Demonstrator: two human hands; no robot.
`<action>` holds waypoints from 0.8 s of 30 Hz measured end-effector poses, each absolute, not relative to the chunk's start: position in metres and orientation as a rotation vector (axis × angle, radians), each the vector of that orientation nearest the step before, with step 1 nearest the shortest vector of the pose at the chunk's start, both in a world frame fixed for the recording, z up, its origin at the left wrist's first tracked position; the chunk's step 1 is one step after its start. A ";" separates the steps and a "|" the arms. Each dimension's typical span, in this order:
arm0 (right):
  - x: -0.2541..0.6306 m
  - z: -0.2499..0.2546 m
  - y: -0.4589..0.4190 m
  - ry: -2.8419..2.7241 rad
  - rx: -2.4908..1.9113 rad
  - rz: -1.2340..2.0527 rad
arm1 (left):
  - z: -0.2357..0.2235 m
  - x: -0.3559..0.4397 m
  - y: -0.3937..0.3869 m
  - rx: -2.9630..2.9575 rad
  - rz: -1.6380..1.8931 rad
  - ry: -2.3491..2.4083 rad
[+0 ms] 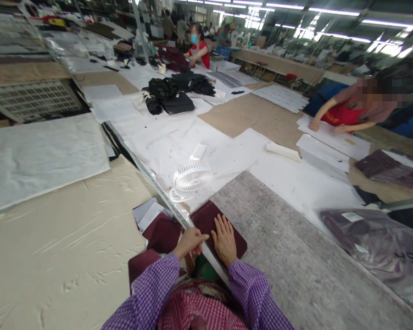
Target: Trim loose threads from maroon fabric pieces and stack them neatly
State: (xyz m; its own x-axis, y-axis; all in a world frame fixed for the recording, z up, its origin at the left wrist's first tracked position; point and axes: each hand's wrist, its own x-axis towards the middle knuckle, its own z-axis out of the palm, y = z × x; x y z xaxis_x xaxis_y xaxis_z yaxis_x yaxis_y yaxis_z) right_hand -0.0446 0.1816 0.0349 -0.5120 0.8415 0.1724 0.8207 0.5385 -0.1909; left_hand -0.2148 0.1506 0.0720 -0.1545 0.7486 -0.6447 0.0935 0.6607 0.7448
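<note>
A dark maroon folded fabric piece (206, 214) lies at the near corner of the grey mottled board (278, 229). My right hand (225, 239) rests flat on it, fingers stretched out and slightly apart. At the piece's left edge, beside the table's metal rim, my left hand (192, 241) is closed with thumb and finger pinched together. Whatever is in that pinch is too small or hidden to make out. More maroon fabric pieces (163, 234) lie to the left of my left hand, with white and grey sheets (153, 215) among them.
A small white fan (192, 178) stands just beyond the maroon piece. Cream material (72, 238) covers the left surface. A plastic-wrapped package (375, 247) lies to the right. Farther off are black fabric bundles (175, 94) and a co-worker's hands (315, 124) on white sheets.
</note>
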 end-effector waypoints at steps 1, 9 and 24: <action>-0.045 0.036 0.181 -2.523 -1.401 0.132 | 0.074 -0.227 0.156 0.693 0.751 1.672; -0.047 0.044 0.181 -2.465 -1.428 0.193 | 0.082 -0.307 0.228 0.529 1.353 1.764; -0.048 0.043 0.182 -2.483 -1.447 0.208 | 0.081 -0.312 0.258 0.586 1.336 1.728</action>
State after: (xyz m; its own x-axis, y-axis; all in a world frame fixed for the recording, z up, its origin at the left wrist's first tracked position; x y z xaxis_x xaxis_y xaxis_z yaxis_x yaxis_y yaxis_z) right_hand -0.0480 0.1822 0.0435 -0.4702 0.8696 0.1505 0.8325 0.4937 -0.2514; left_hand -0.3121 0.2577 0.0811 -0.5271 0.7796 -0.3383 -0.1316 0.3184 0.9388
